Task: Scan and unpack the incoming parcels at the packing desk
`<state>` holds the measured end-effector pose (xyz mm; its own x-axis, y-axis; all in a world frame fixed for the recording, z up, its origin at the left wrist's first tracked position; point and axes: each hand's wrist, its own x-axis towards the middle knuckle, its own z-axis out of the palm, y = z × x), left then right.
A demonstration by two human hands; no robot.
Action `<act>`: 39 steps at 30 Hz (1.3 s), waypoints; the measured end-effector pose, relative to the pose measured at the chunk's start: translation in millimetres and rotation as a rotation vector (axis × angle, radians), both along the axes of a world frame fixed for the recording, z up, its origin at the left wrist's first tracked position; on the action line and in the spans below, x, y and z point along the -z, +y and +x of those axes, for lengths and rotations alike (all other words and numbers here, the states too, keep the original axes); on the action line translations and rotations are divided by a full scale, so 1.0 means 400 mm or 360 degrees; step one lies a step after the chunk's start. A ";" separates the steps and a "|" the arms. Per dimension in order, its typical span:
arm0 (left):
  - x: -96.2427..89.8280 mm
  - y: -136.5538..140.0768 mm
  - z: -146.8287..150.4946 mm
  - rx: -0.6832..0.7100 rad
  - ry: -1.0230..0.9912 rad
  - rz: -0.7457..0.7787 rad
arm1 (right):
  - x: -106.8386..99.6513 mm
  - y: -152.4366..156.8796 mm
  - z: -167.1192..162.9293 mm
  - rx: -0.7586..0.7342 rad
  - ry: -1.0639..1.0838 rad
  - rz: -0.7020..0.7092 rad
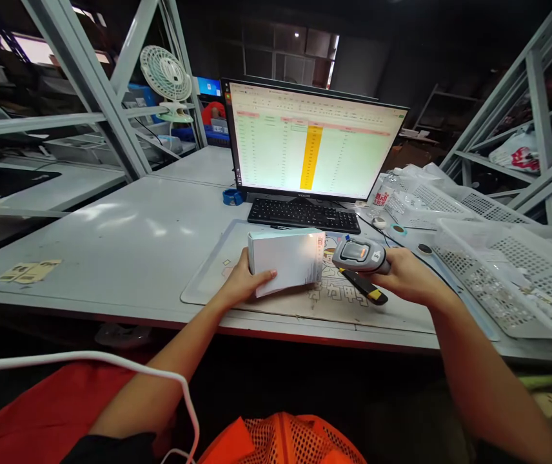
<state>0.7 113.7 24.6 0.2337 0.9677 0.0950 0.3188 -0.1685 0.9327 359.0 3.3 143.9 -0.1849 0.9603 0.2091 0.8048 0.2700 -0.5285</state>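
My left hand (pixel 248 281) grips a white box (pixel 285 261) by its left end, thumb across the front face. A small printed label shows at the box's right end, with a reddish glow on it. Closed around the handle of a grey barcode scanner (pixel 360 254), my right hand (pixel 411 274) points its head left at the label; a short gap lies between scanner and box. Below the scanner lies a black and yellow utility knife (pixel 364 287) on the printed desk mat (pixel 227 283).
A monitor (pixel 315 142) showing a spreadsheet stands behind a black keyboard (pixel 305 214). A blue tape roll (pixel 233 197) sits to its left. White plastic baskets (pixel 512 258) line the right side. A fan (pixel 166 74) is mounted at the left frame. A white cable (pixel 87 356) crosses my left forearm.
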 end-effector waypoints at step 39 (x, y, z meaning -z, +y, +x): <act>0.075 0.040 -0.270 -0.0417 -0.0244 0.0080 | 0.260 0.553 -0.083 0.0795 -0.0448 -0.0448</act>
<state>-107.5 129.7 -5.5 -0.0441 0.9862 0.1594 0.2135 -0.1466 0.9659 325.9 224.7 40.0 0.2883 0.9560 -0.0550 0.9161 -0.2920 -0.2747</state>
